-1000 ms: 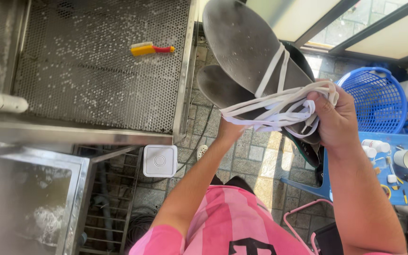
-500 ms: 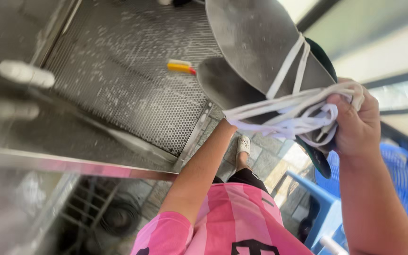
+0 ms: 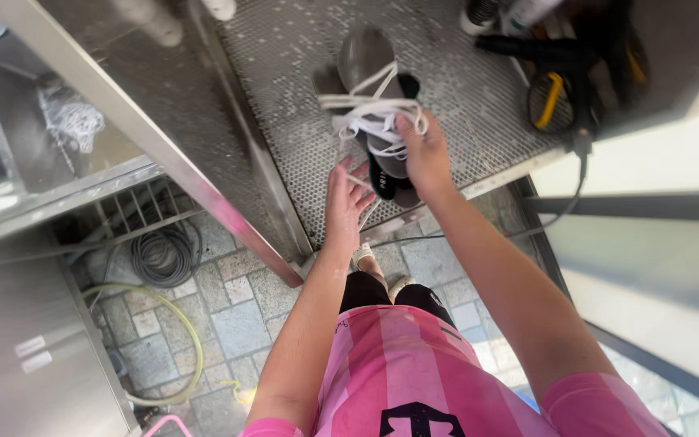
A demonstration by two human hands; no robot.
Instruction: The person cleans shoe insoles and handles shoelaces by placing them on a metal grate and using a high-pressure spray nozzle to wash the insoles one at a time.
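While right hand [image 3: 424, 158] fingers clutch white laces [image 3: 374, 121], dark smooth-soled shoes [image 3: 370, 73], perforated steel tray [image 3: 463, 89], left hand [image 3: 345, 202] fingers spread

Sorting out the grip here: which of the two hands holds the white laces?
The right hand: its fingers close on the white laces wrapped around the shoes. The left hand is spread open beside them, holding nothing.

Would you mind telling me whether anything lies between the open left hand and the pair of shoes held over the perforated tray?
Nothing visible does. The left hand hangs open just beside the shoes, which the right hand holds by their white laces over the perforated tray; only a loose lace end dangles between them.
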